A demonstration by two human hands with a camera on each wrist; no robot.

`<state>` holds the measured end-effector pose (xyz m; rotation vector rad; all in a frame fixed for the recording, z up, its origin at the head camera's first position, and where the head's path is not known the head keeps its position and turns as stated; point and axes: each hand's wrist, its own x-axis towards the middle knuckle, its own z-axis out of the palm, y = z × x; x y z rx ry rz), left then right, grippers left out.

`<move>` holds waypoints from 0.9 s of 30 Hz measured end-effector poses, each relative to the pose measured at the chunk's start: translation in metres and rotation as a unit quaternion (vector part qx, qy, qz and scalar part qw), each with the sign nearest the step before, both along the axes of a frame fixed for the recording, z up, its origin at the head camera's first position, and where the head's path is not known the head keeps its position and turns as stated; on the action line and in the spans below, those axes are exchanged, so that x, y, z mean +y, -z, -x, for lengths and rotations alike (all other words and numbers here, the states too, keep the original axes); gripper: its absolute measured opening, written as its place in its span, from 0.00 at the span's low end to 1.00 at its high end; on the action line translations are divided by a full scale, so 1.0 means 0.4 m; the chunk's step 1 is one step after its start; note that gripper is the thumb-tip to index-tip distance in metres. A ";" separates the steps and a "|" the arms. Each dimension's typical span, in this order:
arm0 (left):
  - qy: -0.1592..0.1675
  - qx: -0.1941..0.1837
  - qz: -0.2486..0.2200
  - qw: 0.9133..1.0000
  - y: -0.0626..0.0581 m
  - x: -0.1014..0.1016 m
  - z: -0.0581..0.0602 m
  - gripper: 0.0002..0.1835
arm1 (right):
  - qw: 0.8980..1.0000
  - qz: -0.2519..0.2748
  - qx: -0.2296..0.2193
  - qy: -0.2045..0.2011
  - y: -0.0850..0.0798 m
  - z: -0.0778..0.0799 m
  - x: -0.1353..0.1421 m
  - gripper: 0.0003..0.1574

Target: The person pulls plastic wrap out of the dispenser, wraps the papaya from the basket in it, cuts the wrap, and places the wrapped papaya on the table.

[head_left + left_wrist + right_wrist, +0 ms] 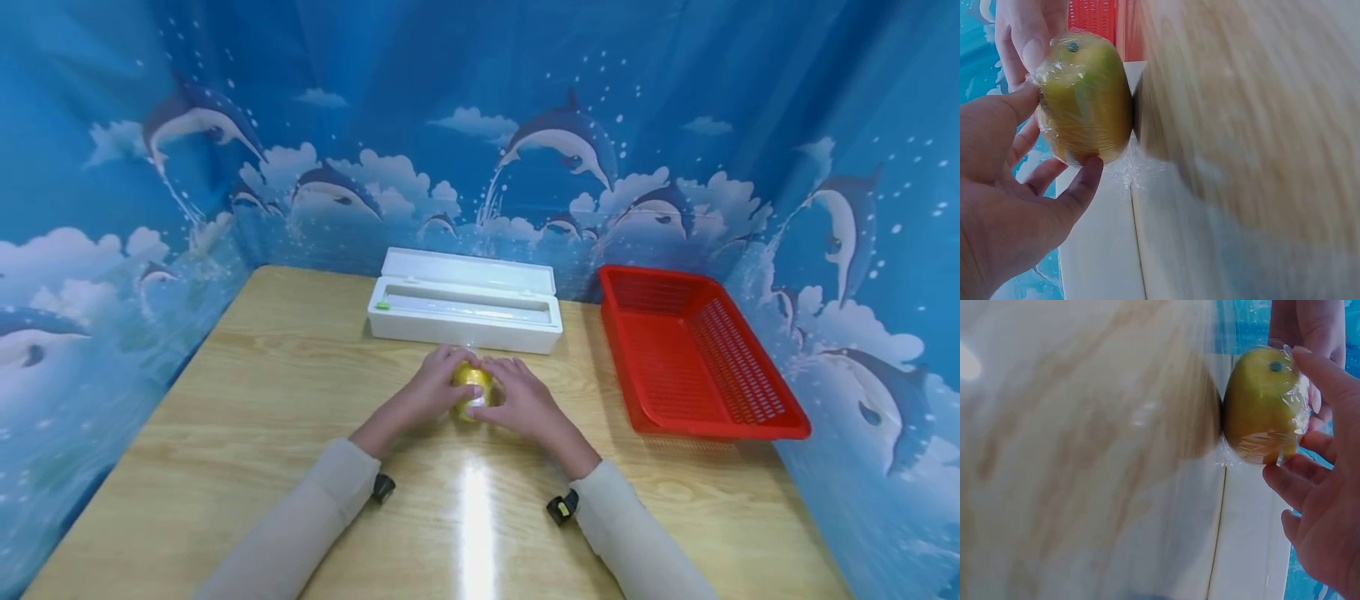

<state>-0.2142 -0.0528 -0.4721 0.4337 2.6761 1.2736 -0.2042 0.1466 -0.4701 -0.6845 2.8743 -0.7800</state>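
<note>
A yellow-green fruit with a small green stem end sits on the table, wrapped in clear cling film. My left hand grips it from the left, thumb and fingers round its side. From the right my right hand holds it too, with fingertips on the wrapped surface. Wrinkled film gathers near the fruit's base in the left wrist view. Just beyond the hands stands a long white box, lid raised, with a small green piece at its left end.
A red plastic basket with slotted walls stands on the right side of the wooden table. Behind and beside the table hangs a blue curtain printed with dolphins.
</note>
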 end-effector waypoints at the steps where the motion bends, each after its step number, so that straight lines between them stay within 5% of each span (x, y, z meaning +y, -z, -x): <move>1: 0.001 -0.001 0.000 1.000 -0.001 0.001 0.000 0.19 | 1.000 -0.003 0.003 0.001 0.001 -0.001 -0.002 0.54; 9: 0.029 -0.013 -0.004 0.999 -0.007 -0.026 0.004 0.18 | 1.000 0.006 0.008 0.000 -0.006 -0.003 -0.020 0.49; 16: 0.060 -0.013 -0.033 0.998 0.001 -0.040 0.012 0.21 | 1.000 -0.023 0.004 0.003 -0.013 -0.007 -0.021 0.54; 21: 0.048 -0.008 -0.019 0.999 0.005 -0.027 0.014 0.20 | 0.998 -0.053 0.039 -0.008 -0.009 -0.010 -0.028 0.61; 27: 0.035 -0.007 -0.020 0.999 0.006 -0.028 0.013 0.20 | 0.996 -0.069 0.062 -0.008 -0.006 -0.013 -0.042 0.52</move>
